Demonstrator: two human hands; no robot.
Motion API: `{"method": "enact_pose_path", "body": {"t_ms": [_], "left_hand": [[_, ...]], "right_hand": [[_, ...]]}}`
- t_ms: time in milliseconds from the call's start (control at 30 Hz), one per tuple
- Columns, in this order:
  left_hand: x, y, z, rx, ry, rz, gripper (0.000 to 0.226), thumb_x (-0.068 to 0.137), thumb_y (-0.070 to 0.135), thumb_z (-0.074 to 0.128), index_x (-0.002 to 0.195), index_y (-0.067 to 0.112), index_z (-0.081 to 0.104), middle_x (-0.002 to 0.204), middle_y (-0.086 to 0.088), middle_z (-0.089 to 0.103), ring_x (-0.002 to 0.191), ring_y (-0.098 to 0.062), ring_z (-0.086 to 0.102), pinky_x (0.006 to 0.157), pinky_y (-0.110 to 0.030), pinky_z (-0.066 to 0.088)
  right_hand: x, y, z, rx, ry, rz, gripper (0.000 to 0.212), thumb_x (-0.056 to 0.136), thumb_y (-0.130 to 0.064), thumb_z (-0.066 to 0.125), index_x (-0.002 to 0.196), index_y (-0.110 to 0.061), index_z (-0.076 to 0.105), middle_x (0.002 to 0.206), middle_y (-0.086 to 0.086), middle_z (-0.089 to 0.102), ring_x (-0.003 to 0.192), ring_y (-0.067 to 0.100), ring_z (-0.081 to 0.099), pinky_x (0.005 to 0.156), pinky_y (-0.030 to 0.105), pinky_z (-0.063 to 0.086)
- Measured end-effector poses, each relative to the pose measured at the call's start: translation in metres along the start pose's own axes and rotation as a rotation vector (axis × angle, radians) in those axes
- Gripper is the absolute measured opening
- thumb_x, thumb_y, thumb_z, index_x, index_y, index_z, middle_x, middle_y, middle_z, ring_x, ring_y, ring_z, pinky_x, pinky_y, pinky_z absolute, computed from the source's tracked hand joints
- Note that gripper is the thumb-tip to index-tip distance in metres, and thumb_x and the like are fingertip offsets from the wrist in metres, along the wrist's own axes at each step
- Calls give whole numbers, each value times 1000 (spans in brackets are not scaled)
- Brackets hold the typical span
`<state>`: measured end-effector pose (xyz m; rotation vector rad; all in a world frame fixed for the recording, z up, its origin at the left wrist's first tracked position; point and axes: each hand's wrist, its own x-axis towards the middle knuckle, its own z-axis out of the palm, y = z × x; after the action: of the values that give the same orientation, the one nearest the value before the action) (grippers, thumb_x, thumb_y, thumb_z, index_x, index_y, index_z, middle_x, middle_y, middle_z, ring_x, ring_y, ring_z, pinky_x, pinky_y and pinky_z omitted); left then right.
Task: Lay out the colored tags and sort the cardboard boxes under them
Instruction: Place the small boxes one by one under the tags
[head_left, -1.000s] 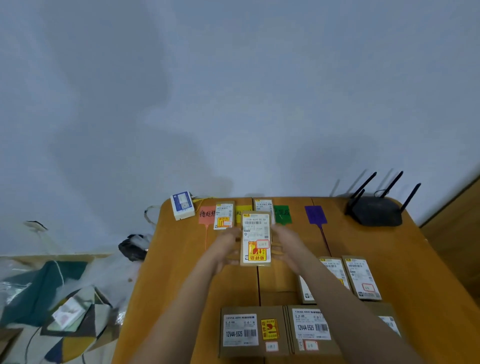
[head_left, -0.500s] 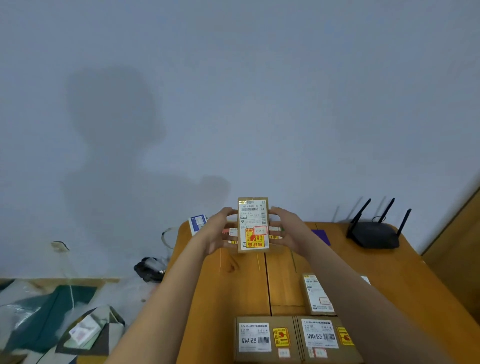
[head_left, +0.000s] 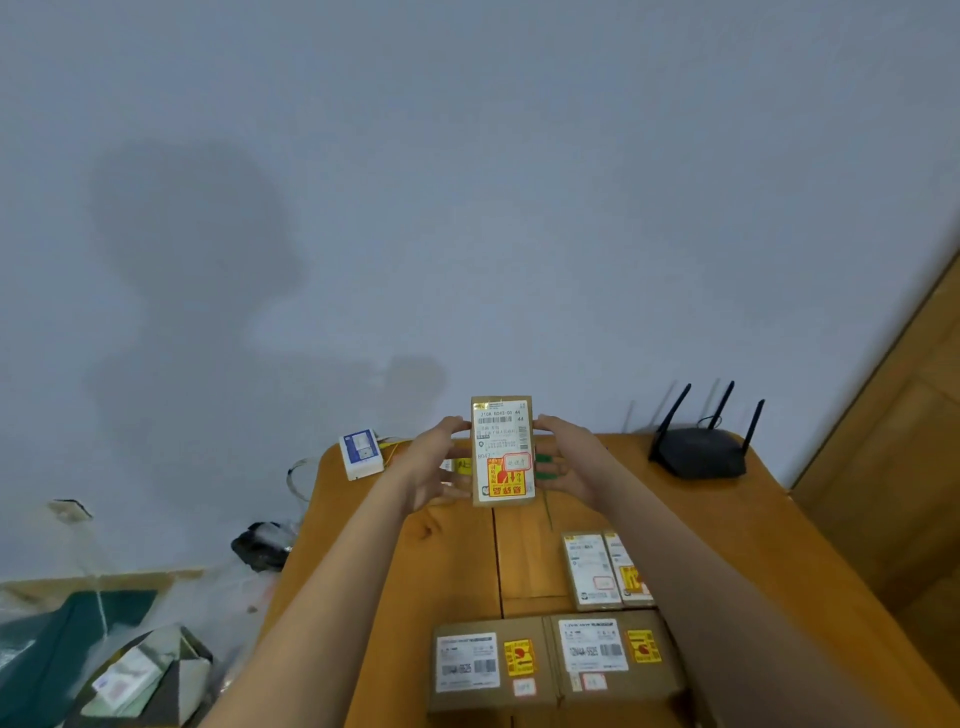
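I hold a small flat cardboard box upright in front of me, label facing me, above the far part of the wooden table. My left hand grips its left edge and my right hand grips its right edge. Behind the hands, bits of a yellow tag and a green tag show; the other tags are hidden. Two small boxes lie side by side right of centre. Two larger cardboard boxes sit at the near edge.
A black router with three antennas stands at the table's far right corner. A white and blue device sits at the far left corner. Bags and packaging lie on the floor to the left. A wooden panel rises on the right.
Both hands have raised the small box off the tag row and tipped it upright toward me. The camera view has tilted upward, so the tags are now mostly hidden behind my hands.
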<state>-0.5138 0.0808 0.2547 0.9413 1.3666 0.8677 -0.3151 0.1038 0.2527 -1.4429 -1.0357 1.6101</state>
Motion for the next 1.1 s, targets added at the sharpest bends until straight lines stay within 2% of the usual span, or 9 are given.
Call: {"method": "enact_pose_path", "body": {"t_ms": [267,433,533,600,700,800,900,1033,1100], "left_hand": [[18,-2,79,0,57,-39,38,100,47,37,127,28,54,113,-8,66,105,-36,64,92,-53,54],[43,-27,110,-41,90,-117,39,99,50,39,127,30,55,115,-8,67,105,-37,63,91,-52,54],[54,-43,120,-70,101,-171,36,101,47,37,128,30,52,116,-8,64,106,-37,61,95,-54,52],[61,-50,123,-72,101,-199,34,101,47,37,126,30,52,115,-6,63,105,-36,60,96,-53,51],[76,-61,117,-66,100,-243,31,101,49,36,119,30,53,113,-5,63,104,-35,60,97,-53,50],[99,-74,106,-31,82,-296,36,101,49,37,125,27,51,117,-7,62,106,-35,61,98,-54,50],[124,-87,91,2,82,-366,37,101,49,36,127,26,48,118,-7,62,108,-37,60,99,-54,49],[158,-105,71,-23,103,-459,34,101,46,36,124,24,47,123,-9,59,116,-40,56,101,-54,47],[179,-116,65,-33,107,-491,28,101,44,39,116,23,49,118,-8,59,115,-39,56,100,-52,48]], "right_hand": [[13,2,-77,-29,-45,26,39,99,-39,53,134,-19,55,125,13,63,115,33,62,100,53,51],[36,19,-112,-12,-97,125,43,98,-40,56,134,-18,56,125,12,62,114,34,62,100,52,51],[52,33,-124,-10,-98,190,41,98,-39,57,134,-18,56,116,10,65,109,32,63,98,52,53],[62,41,-125,-15,-116,225,37,99,-37,55,130,-18,57,110,9,65,105,31,63,98,52,53],[83,54,-119,-32,-133,269,36,100,-38,53,130,-18,56,113,11,65,107,32,62,97,51,53],[107,70,-109,-38,-131,323,40,99,-39,53,133,-19,54,121,14,63,111,34,61,97,50,53],[139,93,-94,-62,-120,410,43,98,-42,54,133,-17,56,122,15,65,108,33,64,90,46,56],[170,109,-73,-65,-136,492,29,102,-35,49,113,-12,63,109,16,70,98,30,67,76,40,56],[191,115,-66,-70,-123,524,23,103,-30,47,104,-13,62,106,15,69,96,30,67,74,39,55]]}}
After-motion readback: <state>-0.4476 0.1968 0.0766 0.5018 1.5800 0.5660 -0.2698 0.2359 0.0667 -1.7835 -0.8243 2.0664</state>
